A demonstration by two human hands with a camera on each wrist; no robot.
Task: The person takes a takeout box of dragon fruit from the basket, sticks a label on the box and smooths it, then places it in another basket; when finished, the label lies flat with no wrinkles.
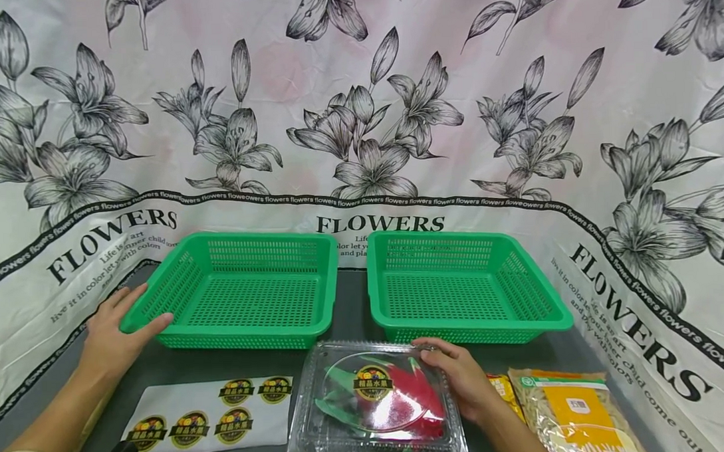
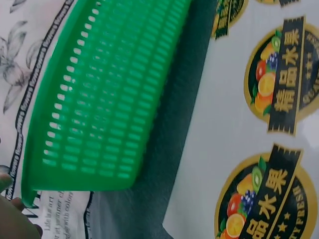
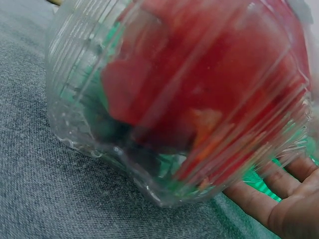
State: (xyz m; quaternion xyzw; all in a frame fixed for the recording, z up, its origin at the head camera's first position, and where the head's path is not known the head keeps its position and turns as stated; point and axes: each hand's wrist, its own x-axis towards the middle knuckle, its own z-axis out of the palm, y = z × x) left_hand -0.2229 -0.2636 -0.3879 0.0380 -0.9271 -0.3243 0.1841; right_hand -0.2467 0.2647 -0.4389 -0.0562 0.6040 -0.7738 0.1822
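My left hand (image 1: 111, 328) rests at the near left corner of the left green basket (image 1: 171, 340), thumb and fingers spread along its rim. In the left wrist view, only fingertips show beside the green basket (image 2: 99, 99). My right hand (image 1: 460, 375) holds the far right corner of a clear plastic box (image 1: 309, 414) with red and green dragon fruit (image 1: 412, 390) inside. A round black and gold sticker (image 1: 373, 383) is on its lid. Seen from the right wrist, fingers (image 3: 254, 201) press against the side of the clear box (image 3: 65, 99).
A white sheet (image 1: 194, 398) with several fruit stickers lies left of the box. Another green basket (image 1: 470, 332) stands at the back right. A yellow-labelled food bag (image 1: 575, 411) and a smaller yellow packet (image 1: 504, 390) lie beyond my right wrist. A floral cloth (image 1: 288, 162) hangs behind.
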